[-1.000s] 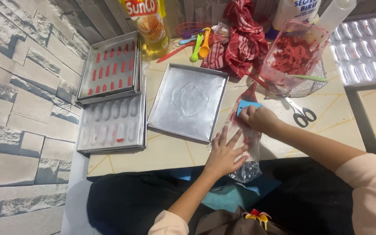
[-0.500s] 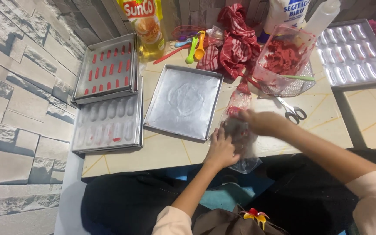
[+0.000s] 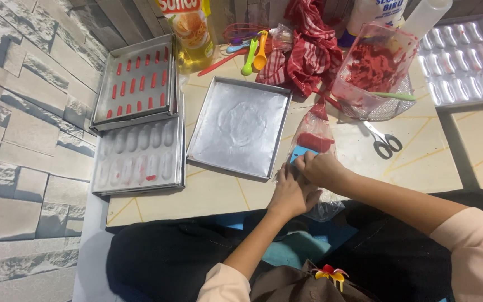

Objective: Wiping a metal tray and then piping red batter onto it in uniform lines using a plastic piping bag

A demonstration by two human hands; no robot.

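Tray: dull grey metal, faintly dented. Bag: clear glossy plastic, crinkled, smeared red. Scraper: matt blue plastic. Cloth: red striped fabric, rumpled. Scissors: shiny metal blades. Desk: smooth, pale, semi-gloss. Wall: rough stone-look.

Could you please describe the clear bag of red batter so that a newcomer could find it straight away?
Start at the empty square metal tray in the middle of the table. Just to its right lies the clear plastic bag, pressed by the left hand and right hand. Unlike the red-smeared plastic container behind it, it lies flat and tapers to a point.
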